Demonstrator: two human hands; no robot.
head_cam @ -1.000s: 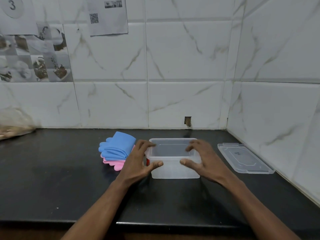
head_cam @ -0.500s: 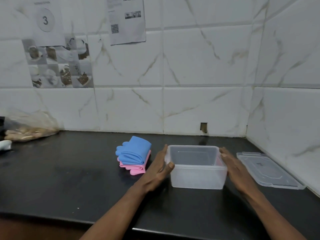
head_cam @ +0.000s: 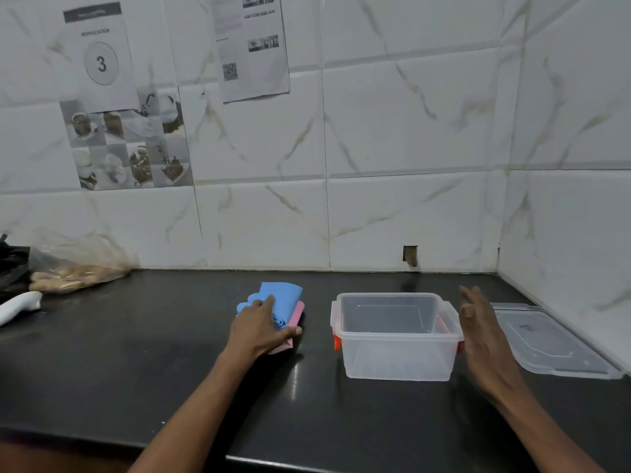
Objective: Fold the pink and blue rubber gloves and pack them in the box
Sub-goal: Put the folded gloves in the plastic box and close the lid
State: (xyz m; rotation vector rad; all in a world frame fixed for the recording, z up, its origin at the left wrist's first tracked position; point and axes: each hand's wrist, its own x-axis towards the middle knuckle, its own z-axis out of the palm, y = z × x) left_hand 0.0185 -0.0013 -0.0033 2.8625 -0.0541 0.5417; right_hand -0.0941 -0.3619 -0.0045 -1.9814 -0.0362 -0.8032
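Note:
A folded blue rubber glove (head_cam: 285, 297) lies stacked on a folded pink glove (head_cam: 296, 315) on the black counter, left of the box. My left hand (head_cam: 261, 327) lies over the stack, fingers on top and thumb curled around its near right edge. The clear plastic box (head_cam: 397, 356) with red side clips stands open and empty to the right. My right hand (head_cam: 479, 339) hovers just right of the box, fingers spread, touching nothing.
The box's clear lid (head_cam: 549, 343) lies flat at the far right near the tiled side wall. A plastic bag (head_cam: 73, 268) with pale contents, a black object and a white object (head_cam: 18, 305) sit at the far left. The counter's front edge (head_cam: 307, 464) runs below my arms.
My left hand left the box's left side and moved left onto the glove stack. My right hand came off the box's right side and now hovers beside it.

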